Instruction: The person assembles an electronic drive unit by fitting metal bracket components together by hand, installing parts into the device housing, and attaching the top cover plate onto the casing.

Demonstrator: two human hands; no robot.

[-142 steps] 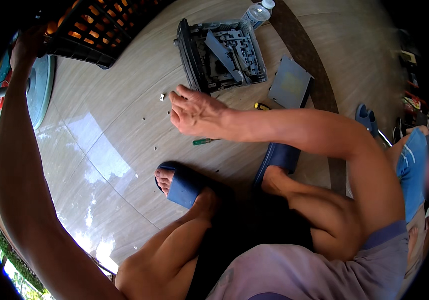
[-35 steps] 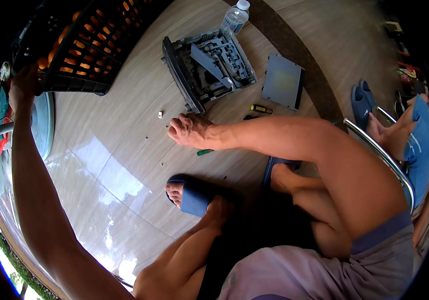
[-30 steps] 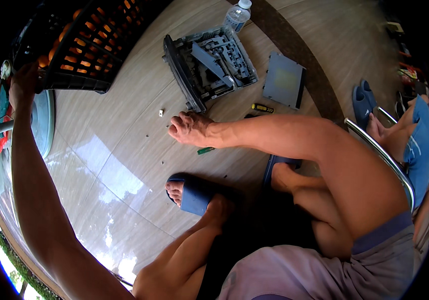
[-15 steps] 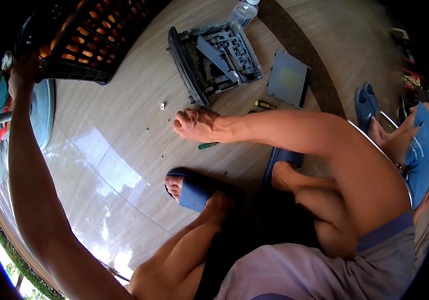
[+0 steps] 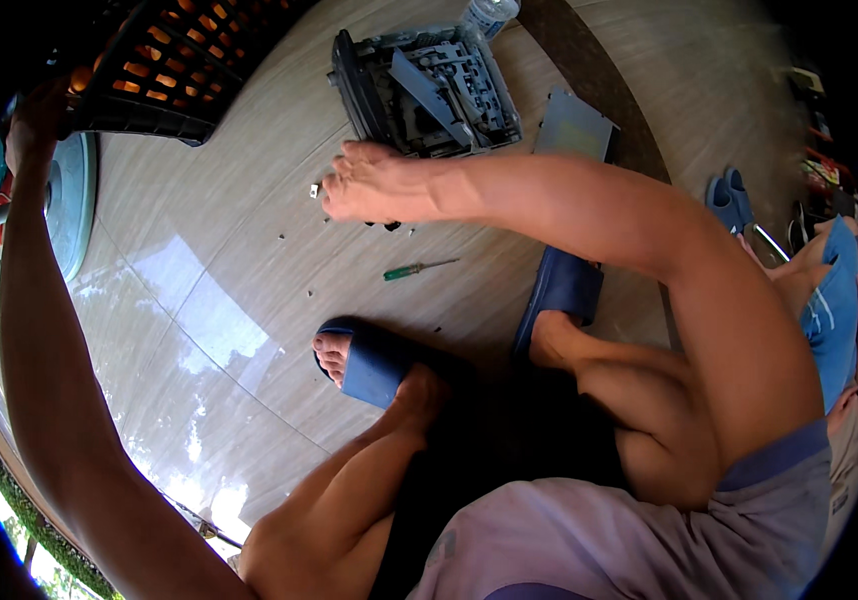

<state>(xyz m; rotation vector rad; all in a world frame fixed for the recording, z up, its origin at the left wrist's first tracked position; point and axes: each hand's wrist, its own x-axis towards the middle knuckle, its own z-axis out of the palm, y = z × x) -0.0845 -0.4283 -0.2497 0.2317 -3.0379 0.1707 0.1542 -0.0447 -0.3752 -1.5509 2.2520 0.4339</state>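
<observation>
Black lattice crate (image 5: 139, 118) at upper left, orange rounds (image 5: 82, 77) showing through its slots; boxy grey device (image 5: 439, 92), dark front panel (image 5: 360, 90), top open, mechanism (image 5: 476, 82) bared, flat strip (image 5: 430, 96) slanting across it; small whitish piece (image 5: 315, 190) nearby, both on the pale floor (image 5: 249, 190)

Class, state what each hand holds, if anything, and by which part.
Left hand: at the black basket, too dark to tell whether it grips. Right hand: curled; cannot tell whether it holds anything.

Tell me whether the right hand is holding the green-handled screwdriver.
No, the green-handled screwdriver lies on the tiled floor, apart from the right hand.
</observation>
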